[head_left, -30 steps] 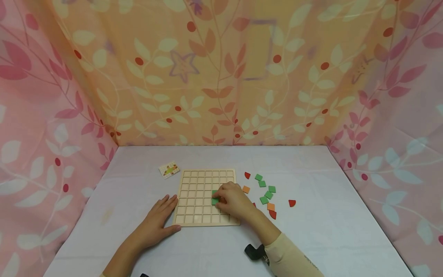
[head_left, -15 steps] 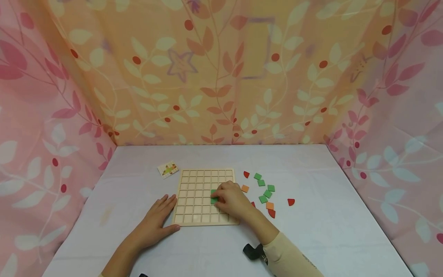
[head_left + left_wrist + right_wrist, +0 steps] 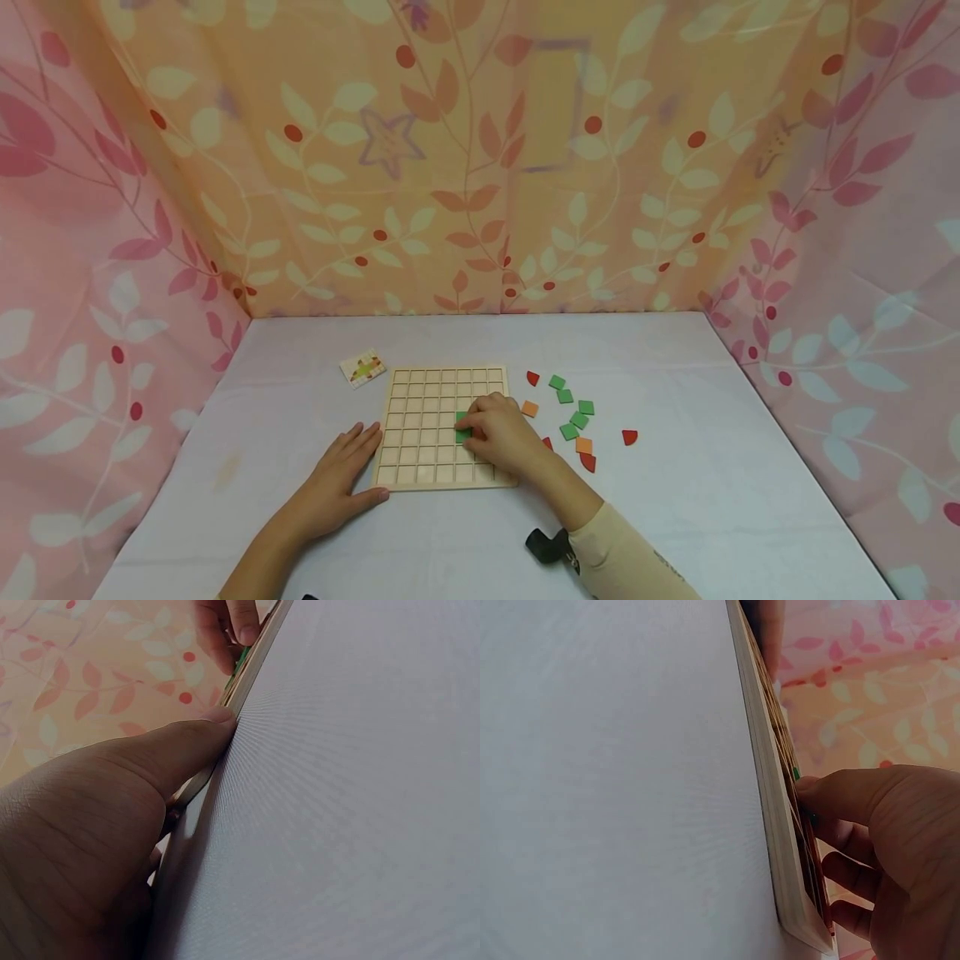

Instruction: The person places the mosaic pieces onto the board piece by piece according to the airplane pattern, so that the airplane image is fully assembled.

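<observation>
Worktop, white, one person at work. Left hand: fingers extended, gripping nothing, resting against the left edge of the wooden grid board. Pattern card lies askew near the board's far left corner. Right hand: over the board's right half, thumb and forefinger narrowed onto a green tile; more green shows just above it. Right of the board, loose: two orange squares, five green squares, four red quarter-rounds, one partly hidden by the right wrist.
</observation>
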The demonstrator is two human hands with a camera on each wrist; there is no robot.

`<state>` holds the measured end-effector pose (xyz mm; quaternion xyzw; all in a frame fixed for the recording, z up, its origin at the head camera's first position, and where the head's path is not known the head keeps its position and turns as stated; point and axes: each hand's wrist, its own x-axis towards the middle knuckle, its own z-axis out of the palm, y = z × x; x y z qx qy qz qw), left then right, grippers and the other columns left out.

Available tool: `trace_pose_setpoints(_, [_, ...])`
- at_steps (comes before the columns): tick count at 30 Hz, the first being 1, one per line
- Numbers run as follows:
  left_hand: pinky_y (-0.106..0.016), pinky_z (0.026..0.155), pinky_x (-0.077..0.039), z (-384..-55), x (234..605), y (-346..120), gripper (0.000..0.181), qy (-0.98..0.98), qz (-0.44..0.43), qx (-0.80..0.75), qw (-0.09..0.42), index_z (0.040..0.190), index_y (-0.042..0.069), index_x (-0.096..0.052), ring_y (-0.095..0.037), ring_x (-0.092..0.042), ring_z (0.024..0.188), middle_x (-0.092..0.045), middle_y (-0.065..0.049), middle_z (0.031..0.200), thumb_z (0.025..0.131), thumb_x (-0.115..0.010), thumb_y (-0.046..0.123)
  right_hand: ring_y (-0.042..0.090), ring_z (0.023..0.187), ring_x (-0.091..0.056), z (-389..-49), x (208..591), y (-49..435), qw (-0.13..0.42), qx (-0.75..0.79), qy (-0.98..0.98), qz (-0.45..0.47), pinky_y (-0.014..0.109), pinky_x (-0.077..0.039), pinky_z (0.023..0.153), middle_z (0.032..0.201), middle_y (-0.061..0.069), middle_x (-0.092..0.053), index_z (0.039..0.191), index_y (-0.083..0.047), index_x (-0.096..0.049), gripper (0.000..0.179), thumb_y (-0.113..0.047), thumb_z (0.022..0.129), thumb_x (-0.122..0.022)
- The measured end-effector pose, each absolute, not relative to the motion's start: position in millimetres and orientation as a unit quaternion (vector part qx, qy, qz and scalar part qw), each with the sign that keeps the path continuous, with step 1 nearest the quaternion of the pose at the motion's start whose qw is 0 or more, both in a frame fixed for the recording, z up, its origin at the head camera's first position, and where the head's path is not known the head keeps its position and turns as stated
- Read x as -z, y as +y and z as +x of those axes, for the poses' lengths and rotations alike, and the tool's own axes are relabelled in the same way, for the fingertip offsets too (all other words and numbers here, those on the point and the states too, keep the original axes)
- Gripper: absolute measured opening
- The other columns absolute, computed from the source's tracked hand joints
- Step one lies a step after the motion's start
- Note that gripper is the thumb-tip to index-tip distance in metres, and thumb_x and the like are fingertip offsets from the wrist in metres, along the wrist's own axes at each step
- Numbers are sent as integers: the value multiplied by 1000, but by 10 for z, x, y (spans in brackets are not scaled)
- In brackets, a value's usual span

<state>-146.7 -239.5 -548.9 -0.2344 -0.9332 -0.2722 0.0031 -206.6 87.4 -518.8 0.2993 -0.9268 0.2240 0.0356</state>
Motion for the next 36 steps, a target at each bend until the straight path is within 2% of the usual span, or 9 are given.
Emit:
trace_pose_setpoints(10, [-58,126,-15,-1452,5434,-2376,95,-933,-228,276,-7,160,7,-35,-38,-18,157,-30,-6,168,88,-74,57,10,102,-51,-2083,5180,867,30,-217,-929,298,34,-41,92,103,-12,-63,113,-26,-80,24,-26,89,-79])
trace_pose_setpoints(14, [-55,127,-13,-1459,5438,-2378,96,-935,-226,274,-9,160,8,-35,-37,-18,157,-29,-5,168,88,-74,57,12,104,-52,-2077,5100,864,42,-214,-929,299,36,-42,96,103,-11,-62,112,-25,-80,23,-25,89,-77])
trace_pose_setpoints(19, [-48,128,-11,-1457,5453,-2374,94,-933,-234,274,15,159,7,-36,-39,-21,156,-32,-7,167,88,-76,54,17,111,-54,-2071,4859,917,69,-221,-922,309,42,-43,102,106,-7,-65,113,-20,-80,24,-23,90,-77])
trace_pose_setpoints(22, [-44,129,-8,-1460,5467,-2367,93,-931,-237,275,21,159,7,-37,-39,-21,155,-32,-7,167,88,-75,54,18,112,-55,-2069,4704,1000,86,-237,-916,312,42,-45,101,107,-7,-65,113,-19,-80,23,-20,90,-77])
trace_pose_setpoints(26, [-45,129,-9,-1458,5473,-2362,93,-930,-237,279,23,159,7,-37,-38,-21,155,-33,-7,167,88,-75,54,19,111,-56,-2057,4529,1142,104,-249,-911,311,43,-46,101,106,-7,-66,111,-20,-79,22,-17,89,-79])
trace_pose_setpoints(33, [-38,130,-4,-1445,5472,-2380,94,-932,-230,281,9,159,8,-36,-37,-20,156,-32,-6,168,87,-76,55,19,115,-57,-2046,4415,1509,125,-238,-918,291,46,-43,106,108,-7,-68,110,-21,-79,23,-19,87,-82])
trace_pose_setpoints(36, [-40,130,-4,-1448,5472,-2389,95,-933,-226,279,-6,160,9,-34,-35,-17,157,-29,-4,168,88,-75,56,19,116,-56,-2026,4397,1704,121,-239,-924,272,46,-41,108,110,-7,-67,111,-22,-79,25,-18,87,-83])
